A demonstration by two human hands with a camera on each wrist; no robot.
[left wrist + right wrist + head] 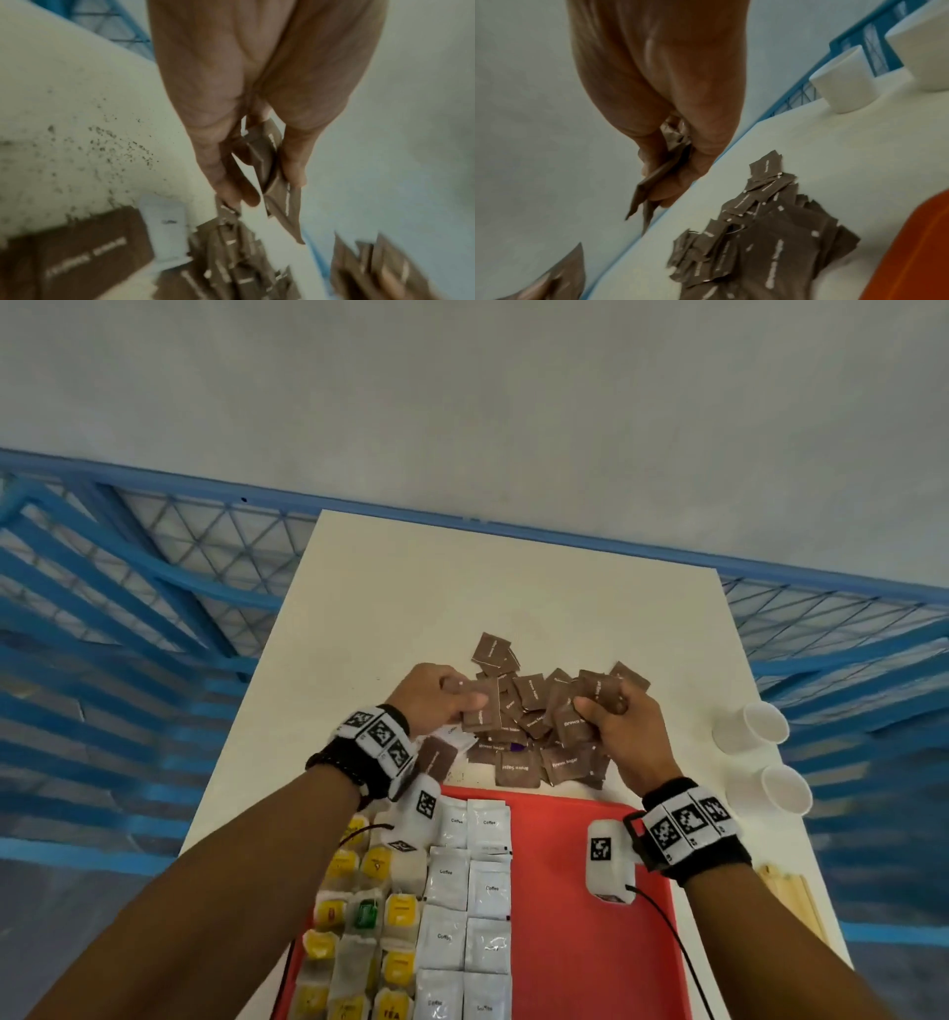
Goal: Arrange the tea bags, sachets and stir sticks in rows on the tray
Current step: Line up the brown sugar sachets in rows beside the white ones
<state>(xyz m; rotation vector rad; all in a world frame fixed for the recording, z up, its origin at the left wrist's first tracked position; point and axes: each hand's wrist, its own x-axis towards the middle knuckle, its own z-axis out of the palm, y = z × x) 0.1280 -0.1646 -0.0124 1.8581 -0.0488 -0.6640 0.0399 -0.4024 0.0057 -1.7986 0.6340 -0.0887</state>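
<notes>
The step in hand appeared to be gathering brown sugar sachets from the loose pile lying mid-worktop, just beyond the far edge of the red tray. The left hand had its fingers curled round several brown sachets, and the right hand likewise clutched a small bunch, both held above the pile.

On the tray, tea bags filled the left side in rows, with white coffee sachets in two columns beside them; the right half of the tray was bare. The stir sticks lay off the tray by the worktop's right edge, near two white cups.

The next move likely calls for carrying the bunches back over the tray and laying them flat, one by one, in a column beside the coffee sachets.

Only the head view showed the tray's rows and the sticks. The wrist views showed each grip from below, the sachets fanned and crumpled between fingers and thumb, and the left one a stray white sachet at the pile's edge.
</notes>
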